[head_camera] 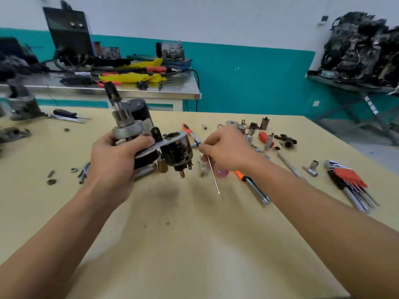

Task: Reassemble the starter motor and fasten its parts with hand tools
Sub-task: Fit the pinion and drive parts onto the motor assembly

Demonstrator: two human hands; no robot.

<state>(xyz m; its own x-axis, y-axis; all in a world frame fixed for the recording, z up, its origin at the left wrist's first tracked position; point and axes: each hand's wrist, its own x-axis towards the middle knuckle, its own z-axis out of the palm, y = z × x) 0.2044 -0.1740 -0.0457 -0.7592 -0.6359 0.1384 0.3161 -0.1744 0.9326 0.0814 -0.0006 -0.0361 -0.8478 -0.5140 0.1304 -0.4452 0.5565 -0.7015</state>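
Though only partly rebuilt, the starter motor: held up clear of the yellow table, with the pinion shaft pointing up and away and the dark solenoid on its right side.
Left hand: fingers are curled tight round the motor's body just below the drive end, and this grip carries the whole unit.
Right hand: thumb and fingertips pinch the top of a thin metal rod just beside the solenoid, and the rod slants down toward the table.
Done so far: drive end, body and solenoid appear joined, since they lift as one piece.
Left to do: by my reading the rod is not yet in the motor. Loose nuts lie at the left, small parts lie further back on the right, and nothing looks tightened yet.
Tools waiting: an orange-handled ratchet lies behind the solenoid and a hex key set lies at the far right, both untouched on the table.
Hidden or unclear: the motor's rear end sits behind the gripping fingers. I cannot tell whether the rod is a through bolt or a driver blade. A pink blur under the pinching fingers is unreadable, and the small parts are too blurred to name.
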